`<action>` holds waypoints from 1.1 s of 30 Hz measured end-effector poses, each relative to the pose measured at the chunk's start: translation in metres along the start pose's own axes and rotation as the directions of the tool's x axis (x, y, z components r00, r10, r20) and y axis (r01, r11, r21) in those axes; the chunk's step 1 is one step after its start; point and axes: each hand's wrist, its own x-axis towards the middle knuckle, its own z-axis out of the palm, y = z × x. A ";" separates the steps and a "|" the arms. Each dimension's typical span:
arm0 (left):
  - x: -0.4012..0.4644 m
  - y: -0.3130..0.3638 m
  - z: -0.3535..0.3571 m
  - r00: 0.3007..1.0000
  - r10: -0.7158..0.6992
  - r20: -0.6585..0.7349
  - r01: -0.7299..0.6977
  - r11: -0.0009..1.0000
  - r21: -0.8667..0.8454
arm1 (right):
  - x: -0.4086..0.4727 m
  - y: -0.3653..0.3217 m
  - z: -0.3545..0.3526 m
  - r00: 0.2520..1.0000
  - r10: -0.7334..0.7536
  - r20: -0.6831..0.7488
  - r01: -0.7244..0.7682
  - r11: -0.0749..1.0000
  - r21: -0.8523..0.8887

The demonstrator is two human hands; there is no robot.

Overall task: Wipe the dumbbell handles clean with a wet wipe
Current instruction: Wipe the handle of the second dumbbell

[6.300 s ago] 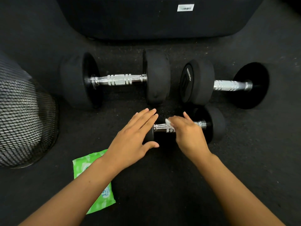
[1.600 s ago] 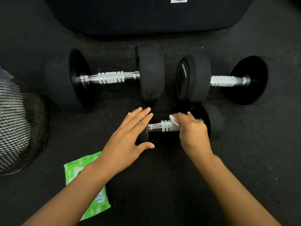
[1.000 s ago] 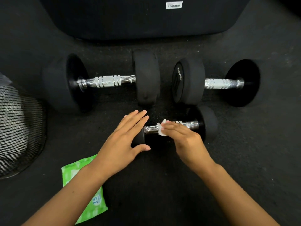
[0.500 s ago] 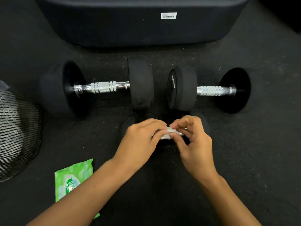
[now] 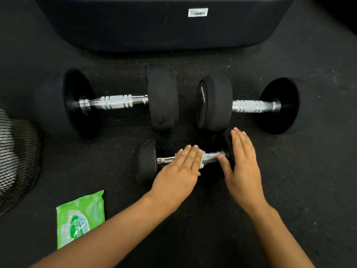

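Observation:
A small dumbbell [image 5: 146, 161] with black ends and a chrome handle [image 5: 212, 156] lies on the floor in front of me. My left hand [image 5: 177, 171] lies over the handle's left half, pressing a white wet wipe [image 5: 201, 161] against it; only the wipe's edge shows beside my fingers. My right hand [image 5: 241, 165] rests flat on the dumbbell's right end, fingers straight, thumb touching the handle. Behind lie two larger dumbbells, one at the left [image 5: 116, 102] and one at the right [image 5: 251, 106], both with bare chrome handles.
A green pack of wet wipes [image 5: 81, 219] lies on the black rubber floor at the lower left. A black mesh basket [image 5: 15, 161] stands at the left edge. A large dark case [image 5: 154, 22] with a white label runs along the back.
The wipe has passed from my right hand to my left. My left hand moved from the dumbbell's left end onto the handle; my right hand moved to the right end and flattened there.

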 end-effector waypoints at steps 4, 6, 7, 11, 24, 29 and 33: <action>0.014 0.000 -0.008 0.992 -0.126 -0.016 0.122 0.981 -0.153 | 0.001 0.000 0.001 1.000 0.001 -0.024 -0.001 1.000 -0.018; 0.012 0.001 -0.007 0.980 -0.191 -0.052 0.176 0.960 -0.220 | 0.001 0.000 0.001 0.999 -0.002 -0.033 0.002 1.000 -0.017; 0.007 0.003 -0.002 0.981 -0.174 -0.089 0.153 0.967 -0.202 | 0.000 0.000 0.001 0.999 0.000 -0.038 -0.001 1.000 -0.016; 0.000 0.011 0.003 0.988 -0.115 -0.105 0.102 0.987 -0.122 | -0.002 -0.001 0.002 0.998 0.003 -0.065 -0.003 1.000 0.000; 0.024 0.013 -0.007 0.980 -0.181 -0.085 0.162 0.968 -0.191 | 0.002 0.004 0.002 0.998 -0.024 -0.056 0.026 0.999 0.043; 0.009 0.003 -0.008 0.967 -0.245 -0.075 0.222 0.947 -0.233 | 0.001 0.003 0.001 0.998 -0.034 -0.049 0.036 0.998 0.042; 0.021 0.008 -0.011 0.980 -0.201 0.009 0.197 0.949 -0.245 | 0.000 0.003 0.002 0.997 -0.043 -0.063 0.045 0.998 0.037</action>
